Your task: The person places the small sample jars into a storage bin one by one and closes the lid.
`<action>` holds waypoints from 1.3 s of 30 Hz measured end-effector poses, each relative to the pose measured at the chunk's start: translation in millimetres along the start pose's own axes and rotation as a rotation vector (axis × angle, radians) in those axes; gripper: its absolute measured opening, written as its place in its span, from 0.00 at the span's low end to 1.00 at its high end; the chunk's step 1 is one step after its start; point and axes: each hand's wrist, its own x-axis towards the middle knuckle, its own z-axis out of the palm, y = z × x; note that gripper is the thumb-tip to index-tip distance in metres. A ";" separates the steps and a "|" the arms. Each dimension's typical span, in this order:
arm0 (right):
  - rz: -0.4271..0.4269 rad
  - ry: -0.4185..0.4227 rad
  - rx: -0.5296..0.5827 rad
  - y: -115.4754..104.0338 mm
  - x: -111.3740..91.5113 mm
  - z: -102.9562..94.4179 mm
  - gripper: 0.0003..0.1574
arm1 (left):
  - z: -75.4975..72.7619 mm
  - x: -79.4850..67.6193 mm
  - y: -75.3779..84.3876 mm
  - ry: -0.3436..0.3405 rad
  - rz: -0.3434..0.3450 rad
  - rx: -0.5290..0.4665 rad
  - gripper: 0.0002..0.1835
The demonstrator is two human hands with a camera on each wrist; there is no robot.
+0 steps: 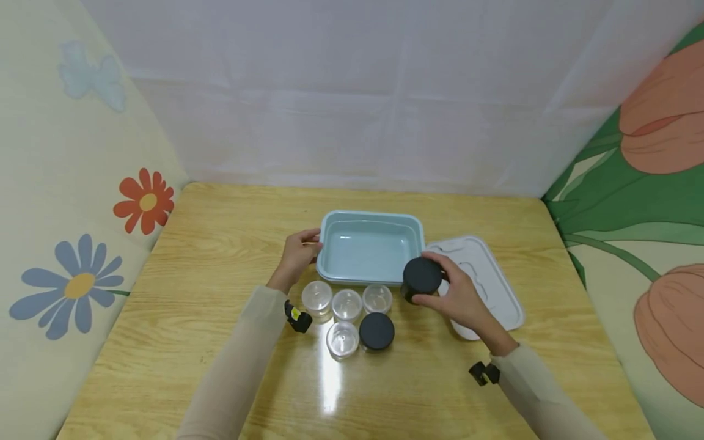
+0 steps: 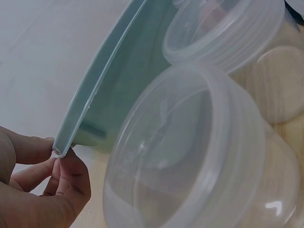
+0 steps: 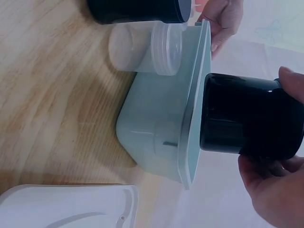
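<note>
A light blue plastic box (image 1: pixel 371 281) stands on the table, its inside bare in the head view. My left hand (image 1: pixel 297 255) pinches its left rim between thumb and fingers. My right hand (image 1: pixel 461 294) grips a black lidded jar (image 3: pixel 247 116) around its sides, raised beside the box's front right corner. Several clear jars with translucent lids, among them a front one (image 1: pixel 343 340), stand in front of the box. A second black jar (image 1: pixel 376 331) stands among them on the right.
To the right of the box, a white lid (image 1: pixel 497 281) lies flat on the wooden table (image 1: pixel 220 269), partly under my right hand. A white cloth backdrop (image 1: pixel 352 134) hangs behind the table, with flower-printed panels on both sides.
</note>
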 end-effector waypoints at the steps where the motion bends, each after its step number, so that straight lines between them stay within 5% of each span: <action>1: -0.002 -0.001 0.004 -0.3 1.2 0.3 0.49 | -0.4 0.3 -0.5 0.000 0.003 -0.003 0.24; 5: -0.007 -0.012 0.021 -2.9 6.5 1.3 0.48 | -0.3 -1.2 -1.2 0.011 0.037 -0.018 0.23; 39: 0.072 -0.098 0.056 -9.7 88.6 24.9 0.50 | 2.3 -0.7 1.4 0.027 -0.002 0.012 0.25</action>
